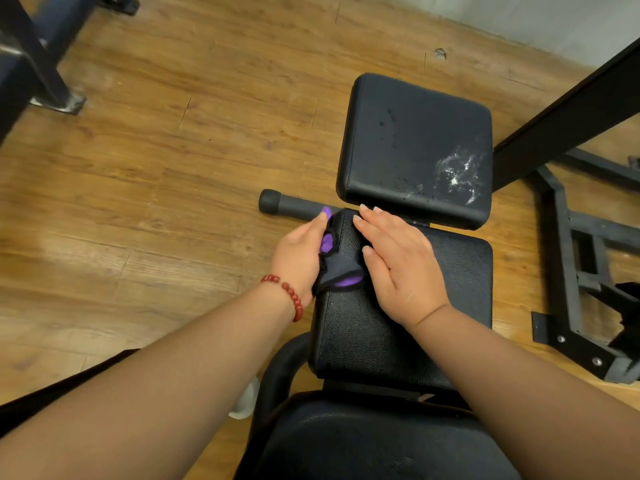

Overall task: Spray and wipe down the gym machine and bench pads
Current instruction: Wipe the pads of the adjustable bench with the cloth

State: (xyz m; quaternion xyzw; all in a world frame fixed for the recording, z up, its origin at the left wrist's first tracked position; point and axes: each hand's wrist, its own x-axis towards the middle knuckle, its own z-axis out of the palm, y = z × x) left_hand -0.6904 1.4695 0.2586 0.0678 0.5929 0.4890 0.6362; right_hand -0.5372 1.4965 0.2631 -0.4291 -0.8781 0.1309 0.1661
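A black bench has a far pad [412, 143] with white foam and droplets near its right front corner, a middle pad [450, 271], and a near pad [374, 441] at the bottom. My left hand [298, 251], with a red bead bracelet on the wrist, presses a purple and black cloth [337, 271] against the middle pad's left edge, fingers wrapped round it. My right hand [398, 261] lies flat on the top of the middle pad, fingers straight, beside the cloth.
A black padded bar [287, 204] sticks out to the left between the pads. A black machine frame [571, 271] with bolted feet stands at the right. Another frame leg [45, 81] is at the top left. The floor is wood plank.
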